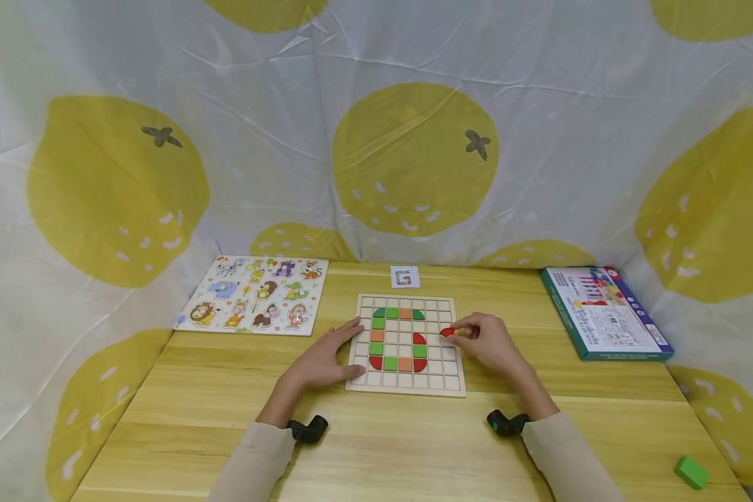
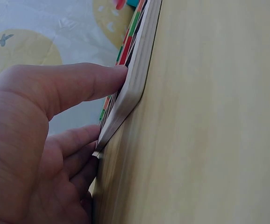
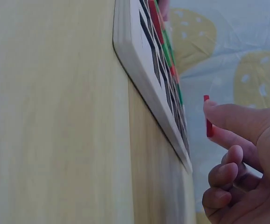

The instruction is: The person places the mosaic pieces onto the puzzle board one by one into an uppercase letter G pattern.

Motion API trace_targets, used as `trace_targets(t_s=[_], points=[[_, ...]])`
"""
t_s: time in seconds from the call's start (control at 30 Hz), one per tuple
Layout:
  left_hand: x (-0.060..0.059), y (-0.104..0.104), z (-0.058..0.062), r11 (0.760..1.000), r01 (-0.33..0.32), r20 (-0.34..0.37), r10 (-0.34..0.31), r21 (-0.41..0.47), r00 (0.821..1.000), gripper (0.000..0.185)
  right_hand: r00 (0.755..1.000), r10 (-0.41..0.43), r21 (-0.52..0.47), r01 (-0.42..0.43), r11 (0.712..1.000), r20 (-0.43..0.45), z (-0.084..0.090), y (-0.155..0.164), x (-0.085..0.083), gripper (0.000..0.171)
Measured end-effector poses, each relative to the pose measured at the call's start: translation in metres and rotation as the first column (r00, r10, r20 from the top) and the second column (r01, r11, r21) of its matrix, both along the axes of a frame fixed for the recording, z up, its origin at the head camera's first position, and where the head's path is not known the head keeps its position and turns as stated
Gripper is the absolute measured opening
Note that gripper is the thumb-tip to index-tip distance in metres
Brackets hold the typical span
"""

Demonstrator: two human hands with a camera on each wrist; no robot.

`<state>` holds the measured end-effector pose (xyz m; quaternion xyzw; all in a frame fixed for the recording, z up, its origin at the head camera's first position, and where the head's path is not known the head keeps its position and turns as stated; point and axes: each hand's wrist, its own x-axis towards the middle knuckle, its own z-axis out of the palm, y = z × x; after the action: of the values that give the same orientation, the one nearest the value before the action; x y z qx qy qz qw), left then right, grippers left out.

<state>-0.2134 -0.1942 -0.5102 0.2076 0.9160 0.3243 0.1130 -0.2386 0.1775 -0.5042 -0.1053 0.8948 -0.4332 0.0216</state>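
A wooden grid board (image 1: 440,382) lies in the middle of the table, with green, orange and red tiles forming a shape in its cells. My left hand (image 1: 326,355) lies flat with straight fingers against the board's left edge (image 2: 130,88). My right hand (image 1: 486,339) hovers over the board's right side and pinches a small red tile (image 1: 447,332) between thumb and forefinger. In the right wrist view the red tile (image 3: 208,116) stands a little above the board (image 3: 149,70).
An animal peg puzzle (image 1: 257,293) lies at the back left. A small pattern card (image 1: 405,277) sits behind the board. A printed box (image 1: 602,312) lies at the right. A loose green block (image 1: 691,472) rests near the front right corner.
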Motion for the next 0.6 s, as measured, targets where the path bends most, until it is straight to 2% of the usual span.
trace_targets(t_s=[0.6], points=[[0.0,0.0,-0.001,1.0,-0.001,-0.011,0.001,-0.012,1.0,0.085,0.995,0.103,-0.022,-0.103,0.994,0.013,-0.008,-0.054,-0.007,0.019]])
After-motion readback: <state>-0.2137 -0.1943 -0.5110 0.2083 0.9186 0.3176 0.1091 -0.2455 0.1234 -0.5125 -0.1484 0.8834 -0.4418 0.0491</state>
